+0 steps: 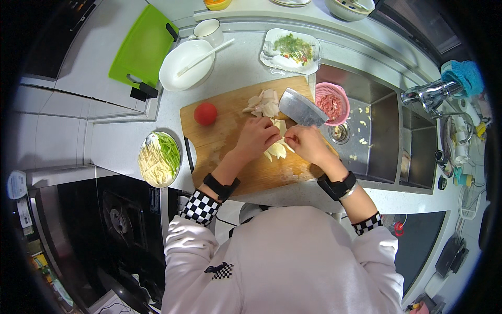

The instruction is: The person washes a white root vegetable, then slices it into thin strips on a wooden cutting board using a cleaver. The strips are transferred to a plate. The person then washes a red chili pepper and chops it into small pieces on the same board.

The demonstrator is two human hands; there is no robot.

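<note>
Over a wooden cutting board [219, 149], my left hand [257, 137] and my right hand [308, 143] are close together with fingers bent. Thin pale-yellow vegetable slices [277, 150] lie beneath and between them. My right fingertips pinch a pale slice; what my left fingers hold is hidden behind them. Just beyond my hands rests a cleaver [300, 106], its broad blade across the board's right edge and its handle mostly hidden by my right hand. A pile of whitish slices [263, 103] sits left of the blade. At the board's left is a red tomato [205, 114].
A pink basket of raw meat [330, 106] stands in the steel sink [382, 137]. Left of the board is a plate of cut vegetables [159, 160]. Behind are a white bowl [176, 64], a mug [208, 32] and a tray of greens [270, 59]. A gas hob [121, 223] lies front left.
</note>
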